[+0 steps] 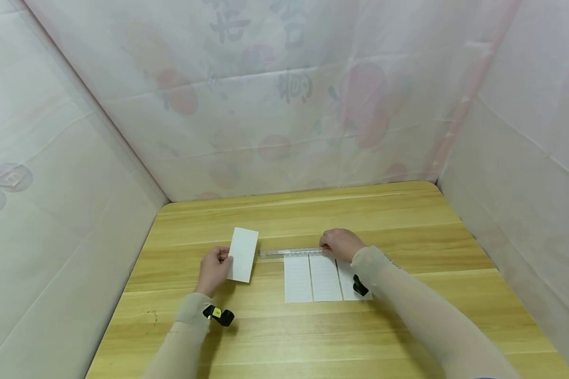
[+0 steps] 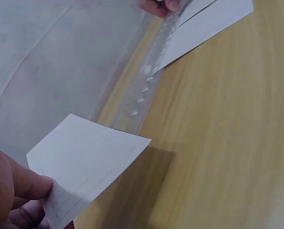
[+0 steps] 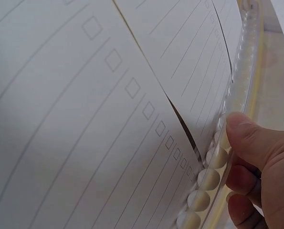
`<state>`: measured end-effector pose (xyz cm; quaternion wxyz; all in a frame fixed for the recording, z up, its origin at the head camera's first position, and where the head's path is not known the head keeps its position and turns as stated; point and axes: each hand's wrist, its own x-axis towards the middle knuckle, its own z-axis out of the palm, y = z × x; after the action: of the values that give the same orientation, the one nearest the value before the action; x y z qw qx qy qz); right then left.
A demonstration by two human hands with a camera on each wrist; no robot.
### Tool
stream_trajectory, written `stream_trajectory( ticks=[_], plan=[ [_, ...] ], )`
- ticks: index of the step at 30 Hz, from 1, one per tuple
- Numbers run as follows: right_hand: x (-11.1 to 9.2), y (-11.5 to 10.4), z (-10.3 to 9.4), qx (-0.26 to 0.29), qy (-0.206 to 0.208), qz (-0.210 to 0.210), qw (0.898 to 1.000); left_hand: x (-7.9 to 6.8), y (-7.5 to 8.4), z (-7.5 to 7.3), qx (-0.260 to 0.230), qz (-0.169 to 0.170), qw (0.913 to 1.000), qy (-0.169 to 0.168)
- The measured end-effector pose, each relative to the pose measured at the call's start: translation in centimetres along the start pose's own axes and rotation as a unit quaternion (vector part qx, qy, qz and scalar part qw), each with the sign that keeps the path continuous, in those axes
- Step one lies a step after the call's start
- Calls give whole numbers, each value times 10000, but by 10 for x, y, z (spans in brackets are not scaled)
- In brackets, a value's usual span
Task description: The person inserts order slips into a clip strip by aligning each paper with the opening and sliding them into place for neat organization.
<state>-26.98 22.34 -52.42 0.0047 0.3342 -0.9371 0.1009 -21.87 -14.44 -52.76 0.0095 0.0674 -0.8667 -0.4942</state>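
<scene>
My left hand [image 1: 213, 271] pinches a small white sheet of paper [image 1: 243, 255] by its left edge, thumb on top, raised above the table and tilted. In the left wrist view, faint lines and small boxes mark this sheet [image 2: 87, 160]. My right hand [image 1: 342, 245] grips a clear plastic ruler [image 1: 272, 254] near the far edge of the laid sheets. The right wrist view shows my thumb on the ruler's scalloped edge [image 3: 208, 179] and curled fingers behind. Three lined sheets [image 1: 297, 279] lie side by side below the ruler, the rightmost partly hidden by my right wrist.
The wood-grain table [image 1: 265, 342] has rounded far corners. Pale printed cloth [image 1: 275, 105] hangs behind it and at both sides. A small black camera [image 1: 219, 315] sits on my left wrist and another [image 1: 360, 286] on my right.
</scene>
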Motion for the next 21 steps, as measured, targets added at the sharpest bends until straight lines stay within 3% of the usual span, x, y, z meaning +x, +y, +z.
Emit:
stream_trajectory(
  ticks=[13, 21],
  plan=[
    [-2, -1, -2, 12, 9, -59, 10000, -5, 1, 29, 603, 358, 9975, 1],
    [-1, -2, -1, -22, 18, -27, 10000, -10, 5, 36, 745, 143, 9971, -109]
  ],
)
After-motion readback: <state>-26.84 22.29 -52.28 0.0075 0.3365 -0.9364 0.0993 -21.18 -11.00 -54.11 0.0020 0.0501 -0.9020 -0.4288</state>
